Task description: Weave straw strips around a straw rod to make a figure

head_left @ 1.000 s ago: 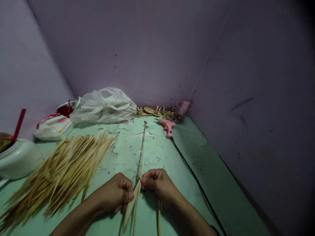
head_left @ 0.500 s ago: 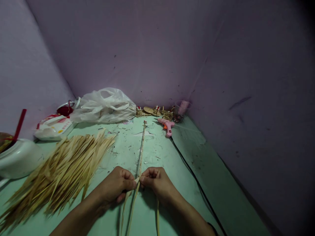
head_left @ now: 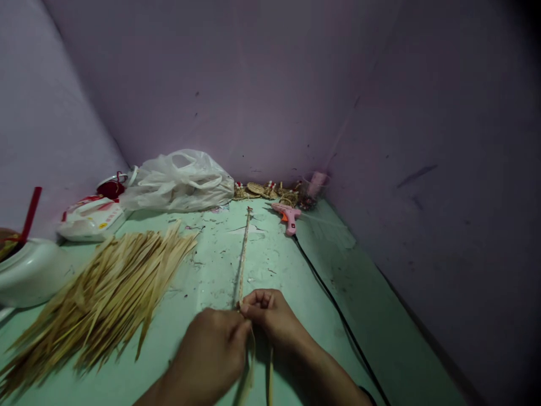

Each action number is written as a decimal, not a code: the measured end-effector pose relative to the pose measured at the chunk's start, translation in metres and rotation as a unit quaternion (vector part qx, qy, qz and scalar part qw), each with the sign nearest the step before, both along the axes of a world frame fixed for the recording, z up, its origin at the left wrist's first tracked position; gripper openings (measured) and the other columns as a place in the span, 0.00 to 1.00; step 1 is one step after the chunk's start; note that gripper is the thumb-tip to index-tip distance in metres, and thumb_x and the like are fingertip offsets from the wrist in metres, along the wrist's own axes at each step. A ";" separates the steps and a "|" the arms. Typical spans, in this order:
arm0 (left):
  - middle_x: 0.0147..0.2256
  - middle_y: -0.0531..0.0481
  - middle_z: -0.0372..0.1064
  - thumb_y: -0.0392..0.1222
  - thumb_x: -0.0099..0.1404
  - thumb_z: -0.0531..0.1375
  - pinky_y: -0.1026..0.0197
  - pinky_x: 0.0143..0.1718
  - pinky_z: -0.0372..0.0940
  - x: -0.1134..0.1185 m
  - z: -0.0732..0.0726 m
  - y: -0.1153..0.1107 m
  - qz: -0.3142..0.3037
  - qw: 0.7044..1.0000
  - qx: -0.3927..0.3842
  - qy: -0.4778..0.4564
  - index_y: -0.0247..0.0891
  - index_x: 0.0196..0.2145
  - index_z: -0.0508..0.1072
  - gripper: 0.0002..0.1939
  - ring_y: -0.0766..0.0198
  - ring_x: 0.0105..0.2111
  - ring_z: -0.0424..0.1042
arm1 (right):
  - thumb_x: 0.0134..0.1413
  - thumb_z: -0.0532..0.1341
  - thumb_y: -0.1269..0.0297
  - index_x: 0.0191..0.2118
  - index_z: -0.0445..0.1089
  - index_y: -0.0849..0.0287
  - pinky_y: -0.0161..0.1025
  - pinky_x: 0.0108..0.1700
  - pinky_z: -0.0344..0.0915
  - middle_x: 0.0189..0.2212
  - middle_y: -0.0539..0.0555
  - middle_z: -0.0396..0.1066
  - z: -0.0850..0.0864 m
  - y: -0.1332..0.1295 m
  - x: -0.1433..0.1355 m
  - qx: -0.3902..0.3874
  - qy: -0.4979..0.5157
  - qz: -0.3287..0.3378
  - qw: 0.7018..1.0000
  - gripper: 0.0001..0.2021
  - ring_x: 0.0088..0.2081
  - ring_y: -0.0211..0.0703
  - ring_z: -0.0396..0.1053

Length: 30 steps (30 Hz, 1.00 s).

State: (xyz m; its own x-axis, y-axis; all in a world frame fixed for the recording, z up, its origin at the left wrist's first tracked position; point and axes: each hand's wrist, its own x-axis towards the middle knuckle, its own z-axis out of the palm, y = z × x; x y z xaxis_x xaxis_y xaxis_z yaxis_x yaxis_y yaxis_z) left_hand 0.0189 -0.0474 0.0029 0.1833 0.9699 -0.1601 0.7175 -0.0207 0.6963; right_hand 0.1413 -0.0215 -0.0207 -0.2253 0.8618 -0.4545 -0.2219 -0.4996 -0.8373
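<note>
A thin pale braid [head_left: 244,262] of dried plant fibre runs from a fixed point far along the table down to my hands. My right hand [head_left: 270,316] pinches the braid's near end between thumb and fingertips. Just left of it, and a little nearer, my left hand [head_left: 215,349] is closed on a loose strand, partly blurred, with its knuckles turned up. One strand [head_left: 252,361] trails down between the hands, and another strand [head_left: 270,378] hangs below my right hand. The exact crossing of the strands is hidden behind my fingers.
A spread bundle of dried fibre strips [head_left: 114,287] lies on the left. Behind it are a tissue pack [head_left: 93,220], a white plastic bag [head_left: 181,183] and a white pot [head_left: 34,270]. To the right, a pink glue gun [head_left: 288,217] trails its black cord [head_left: 329,296].
My left hand has moved right and nearer to me, turning over as it draws a strand across below the braid. My right hand keeps its pinch in nearly the same place.
</note>
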 end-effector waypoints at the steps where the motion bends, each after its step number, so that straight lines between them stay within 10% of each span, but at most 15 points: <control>1: 0.21 0.47 0.66 0.45 0.53 0.52 0.64 0.22 0.52 -0.003 0.004 0.005 0.041 0.998 -0.028 -0.038 0.35 0.22 0.69 0.12 0.67 0.18 0.61 | 0.27 0.64 0.67 0.18 0.64 0.66 0.30 0.21 0.48 0.13 0.49 0.63 0.001 0.000 0.001 0.003 0.004 0.010 1.000 0.09 0.16 0.28 0.55; 7: 0.21 0.51 0.64 0.45 0.45 0.57 0.68 0.11 0.49 -0.010 0.007 0.028 0.074 0.911 -0.282 -0.291 0.32 0.27 0.68 0.14 0.73 0.12 0.56 | 0.23 0.67 0.64 0.22 0.64 0.65 0.31 0.23 0.50 0.14 0.49 0.64 0.003 0.001 0.002 -0.006 0.028 0.025 0.999 0.15 0.17 0.30 0.58; 21: 0.11 0.59 0.48 0.41 0.43 0.55 0.67 0.18 0.39 -0.006 -0.006 0.031 0.036 0.944 -0.218 -0.244 0.33 0.13 0.62 0.08 0.75 0.16 0.44 | 0.42 0.55 0.68 0.25 0.66 0.62 0.30 0.22 0.50 0.18 0.48 0.62 -0.011 -0.004 0.015 0.255 -0.253 0.104 0.927 0.04 0.21 0.32 0.56; 30: 0.12 0.58 0.51 0.44 0.45 0.57 0.67 0.19 0.39 -0.013 -0.005 0.037 -0.003 0.946 -0.229 -0.228 0.31 0.18 0.69 0.11 0.75 0.16 0.44 | 0.33 0.60 0.68 0.23 0.64 0.66 0.30 0.21 0.53 0.17 0.51 0.65 0.001 0.008 0.017 0.051 -0.087 0.121 0.988 0.07 0.17 0.30 0.57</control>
